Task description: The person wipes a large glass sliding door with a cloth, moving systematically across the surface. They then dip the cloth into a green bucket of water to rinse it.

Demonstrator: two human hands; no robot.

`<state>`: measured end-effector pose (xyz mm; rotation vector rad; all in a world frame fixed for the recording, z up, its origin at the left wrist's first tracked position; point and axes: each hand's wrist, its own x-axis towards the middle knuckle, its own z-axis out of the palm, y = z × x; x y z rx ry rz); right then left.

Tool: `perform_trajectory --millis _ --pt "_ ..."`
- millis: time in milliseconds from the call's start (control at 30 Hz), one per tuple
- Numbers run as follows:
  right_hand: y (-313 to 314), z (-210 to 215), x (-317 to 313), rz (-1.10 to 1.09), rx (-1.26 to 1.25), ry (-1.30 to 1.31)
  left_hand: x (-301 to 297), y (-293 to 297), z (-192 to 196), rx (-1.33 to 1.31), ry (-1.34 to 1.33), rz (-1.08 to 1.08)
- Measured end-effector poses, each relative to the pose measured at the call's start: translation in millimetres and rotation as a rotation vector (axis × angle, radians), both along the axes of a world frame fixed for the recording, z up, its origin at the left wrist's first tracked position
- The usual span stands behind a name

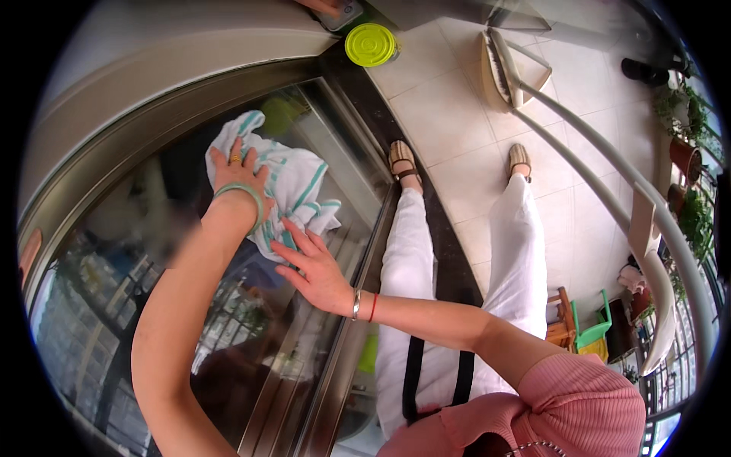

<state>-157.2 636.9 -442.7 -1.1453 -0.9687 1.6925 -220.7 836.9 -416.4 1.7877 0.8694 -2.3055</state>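
A white cloth with teal stripes (pixel 293 183) is pressed against a large glass pane (pixel 137 305) in a metal frame. My left hand (pixel 237 174) lies flat on the cloth's upper left part, fingers spread, with a ring and a green bangle at the wrist. My right hand (pixel 316 266) rests flat on the glass just below the cloth, its fingertips touching the cloth's lower edge; bracelets circle that wrist.
The metal frame (pixel 358 289) runs along the pane's right side. A lime-green round lid (pixel 371 44) sits at the top beside another person's hand holding a phone (pixel 335 9). A broom (pixel 502 65) leans on a curved railing (pixel 609 167). Potted plants (pixel 689 152) stand right.
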Motion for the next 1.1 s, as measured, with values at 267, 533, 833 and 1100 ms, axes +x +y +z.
perform_trajectory --millis 267,533,833,1100 --pt "21 -40 -34 0.0 0.162 -0.071 -22 -8 -41 0.206 -0.039 -0.033" --pt "66 -152 -51 -0.055 0.069 -0.123 -59 30 -179 0.145 -0.156 -0.01" --pt "61 -266 -74 0.074 0.058 -0.195 -155 9 -372 0.325 -0.061 -0.25" --pt "22 -359 -41 0.074 -0.098 -0.292 -44 -12 -394 0.114 -0.192 -0.105"
